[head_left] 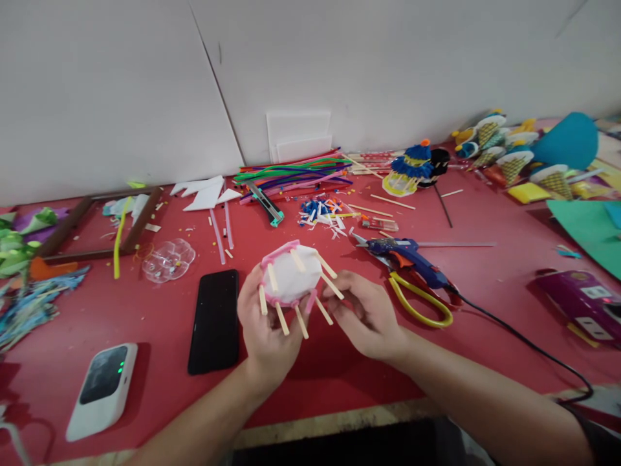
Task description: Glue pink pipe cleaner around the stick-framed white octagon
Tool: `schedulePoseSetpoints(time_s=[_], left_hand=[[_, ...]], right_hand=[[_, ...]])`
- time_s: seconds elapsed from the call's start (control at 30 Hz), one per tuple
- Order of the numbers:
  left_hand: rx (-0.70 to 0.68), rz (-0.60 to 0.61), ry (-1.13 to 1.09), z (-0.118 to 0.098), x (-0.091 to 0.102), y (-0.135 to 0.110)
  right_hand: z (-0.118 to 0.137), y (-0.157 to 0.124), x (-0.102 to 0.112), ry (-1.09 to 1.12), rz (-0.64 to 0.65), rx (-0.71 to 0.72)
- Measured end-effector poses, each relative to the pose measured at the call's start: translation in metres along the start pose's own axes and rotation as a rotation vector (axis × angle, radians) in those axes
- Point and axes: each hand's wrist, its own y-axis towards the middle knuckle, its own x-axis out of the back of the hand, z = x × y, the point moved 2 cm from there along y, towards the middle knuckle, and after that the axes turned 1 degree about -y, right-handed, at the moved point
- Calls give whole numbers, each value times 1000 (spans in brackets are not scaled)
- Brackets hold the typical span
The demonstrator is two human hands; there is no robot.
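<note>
My left hand (264, 333) holds up a small white craft piece (291, 278) with a pink rim and several thin wooden sticks poking out around its edge. Fingers of that hand curl under and around it. My right hand (366, 314) is beside it on the right, with fingertips pinching one of the wooden sticks (332, 285) on the piece's right side. Both hands hover above the red table (339, 369).
A black phone (215, 320) lies just left of my hands, a white device (101, 388) with green lights nearer the front. A blue glue gun (412, 255) with cord and yellow-handled scissors (420, 304) lie to the right. Pipe cleaners (295, 171), paper scraps and finished crafts (504, 152) line the back.
</note>
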Motion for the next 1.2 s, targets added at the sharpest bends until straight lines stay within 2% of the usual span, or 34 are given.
schedulePoseSetpoints(time_s=[0.13, 0.3, 0.5, 0.67, 0.77, 1.0, 1.07, 1.2], left_hand=[[-98, -49, 10, 5, 2, -3], [-149, -43, -85, 3, 1, -5], [-116, -37, -12, 1, 3, -2], [-92, 23, 93, 1, 2, 1], [-39, 26, 39, 3, 1, 0], [241, 172, -305, 3, -6, 1], [252, 150, -333, 0, -7, 3], [166, 95, -315, -6, -7, 6]], right_hand=[[-4, 3, 1, 39, 15, -58], [-1, 4, 3, -94, -17, 111], [3, 3, 7, -160, -25, 263], [3, 5, 9, -313, 63, 423], [0, 6, 10, -396, 88, 480], [1, 7, 9, -437, 26, 481], [3, 7, 8, -438, -6, 442], [7, 6, 8, -410, -39, 377]])
